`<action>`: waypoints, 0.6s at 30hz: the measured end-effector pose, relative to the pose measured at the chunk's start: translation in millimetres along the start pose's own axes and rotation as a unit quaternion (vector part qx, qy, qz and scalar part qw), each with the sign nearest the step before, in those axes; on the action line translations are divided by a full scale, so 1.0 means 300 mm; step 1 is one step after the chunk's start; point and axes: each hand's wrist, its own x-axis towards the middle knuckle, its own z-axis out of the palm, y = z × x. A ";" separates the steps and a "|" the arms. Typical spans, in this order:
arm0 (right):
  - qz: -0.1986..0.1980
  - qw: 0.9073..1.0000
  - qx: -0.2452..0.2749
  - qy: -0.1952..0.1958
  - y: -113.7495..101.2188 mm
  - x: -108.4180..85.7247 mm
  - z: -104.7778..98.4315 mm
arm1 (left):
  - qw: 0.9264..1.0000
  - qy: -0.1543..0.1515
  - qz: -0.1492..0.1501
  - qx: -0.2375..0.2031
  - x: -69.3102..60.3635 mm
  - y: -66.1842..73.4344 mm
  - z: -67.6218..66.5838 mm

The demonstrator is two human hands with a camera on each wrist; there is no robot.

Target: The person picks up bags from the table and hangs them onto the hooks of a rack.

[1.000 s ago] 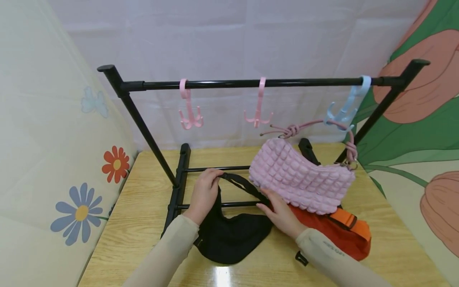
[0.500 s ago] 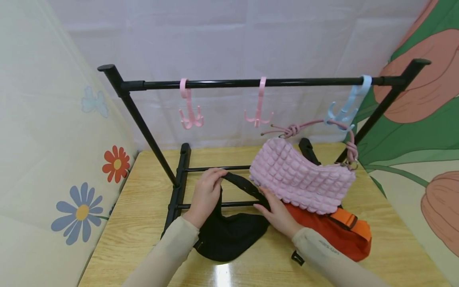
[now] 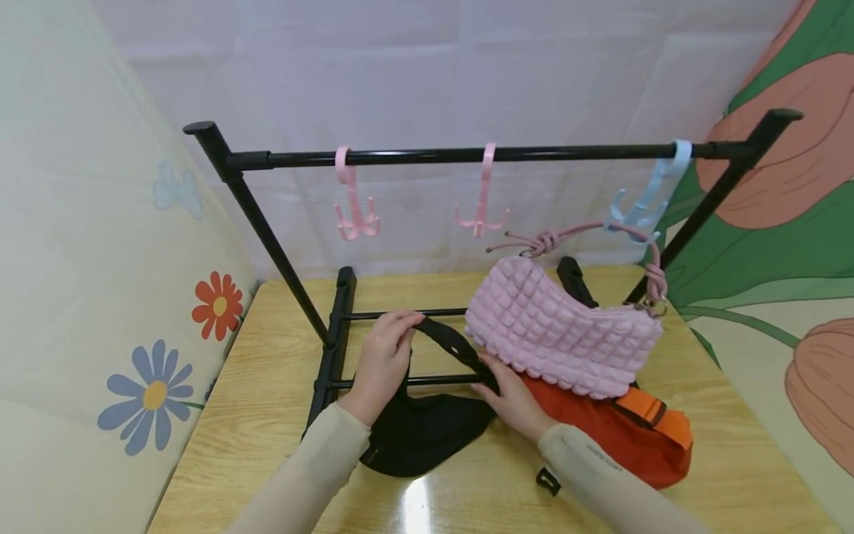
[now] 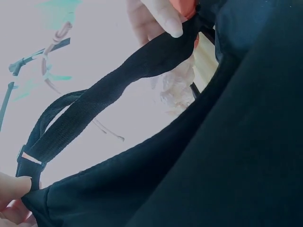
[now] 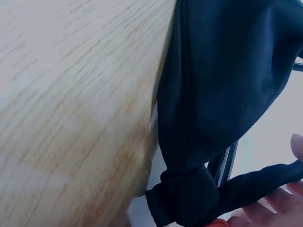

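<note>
A black shoulder bag [image 3: 430, 434] hangs by its strap [image 3: 445, 335] between my hands, just above the table's front part. My left hand [image 3: 382, 365] pinches the strap's left end, beside a small adjuster buckle [image 4: 21, 156] that shows in the left wrist view. At the strap's other end my right hand [image 3: 515, 400] grips it, thumb on the near side; its fingers [image 5: 279, 202] lie along the strap in the right wrist view. Beyond the right hand, a pink quilted bag [image 3: 560, 326] hangs by its knotted cord from a blue hook [image 3: 637, 211].
A black rack [image 3: 427, 156] spans the table, with two pink hooks [image 3: 356, 219] [image 3: 480, 215] on its top bar. A red-orange bag [image 3: 597, 434] lies on the table [image 3: 233, 445] under the pink bag. A black clip [image 3: 548, 482] sits near my right sleeve.
My right hand has shifted slightly left with the strap. The black bag's lower edge has risen a little. The black clip by the right sleeve has moved left; the left hand has barely moved.
</note>
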 end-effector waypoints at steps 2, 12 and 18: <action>0.000 1.000 -0.007 0.002 0.001 0.000 0.002 | 1.000 0.002 0.000 -0.003 -0.001 0.003 0.001; 0.015 0.999 -0.003 0.034 0.012 0.003 0.016 | 0.998 0.058 0.024 -0.021 0.002 0.008 -0.020; 0.031 0.998 0.020 0.057 0.001 -0.005 -0.003 | 0.994 0.101 0.027 -0.024 0.000 -0.004 -0.038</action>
